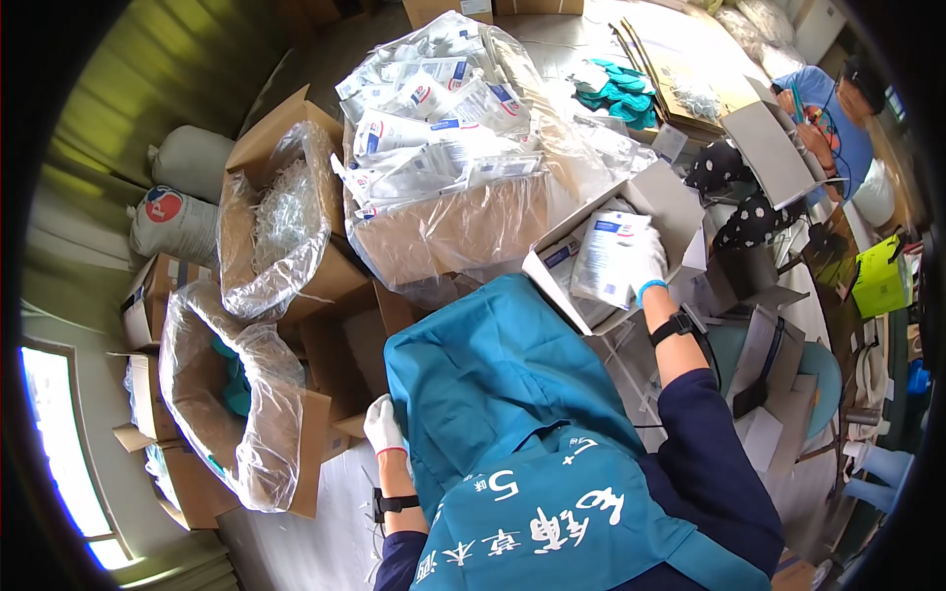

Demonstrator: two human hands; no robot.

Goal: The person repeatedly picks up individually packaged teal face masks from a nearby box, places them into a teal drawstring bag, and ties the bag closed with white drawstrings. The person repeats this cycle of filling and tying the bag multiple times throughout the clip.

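My right hand (642, 258), in a white glove with a blue cuff, grips a flat white packet (603, 254) with blue print. The packet is at the mouth of a white cardboard box (670, 202), tilted toward me beyond my lap. Another packet (562, 258) lies inside the box, along its left side. My left hand (384, 426), gloved in white with a red cuff, is low beside the teal apron (498, 345) over my lap, near a brown box's edge. Its fingers look bent and bunched, but whether they hold anything is unclear.
A large plastic-lined carton (448, 236) heaped with similar packets stands ahead. Left of it are a lined box (271, 271) of clear tubing-like items and another lined box (276, 379) with teal items. Teal-and-white gloves (616, 94) lie beyond. A co-worker (838, 128) handles a box at right.
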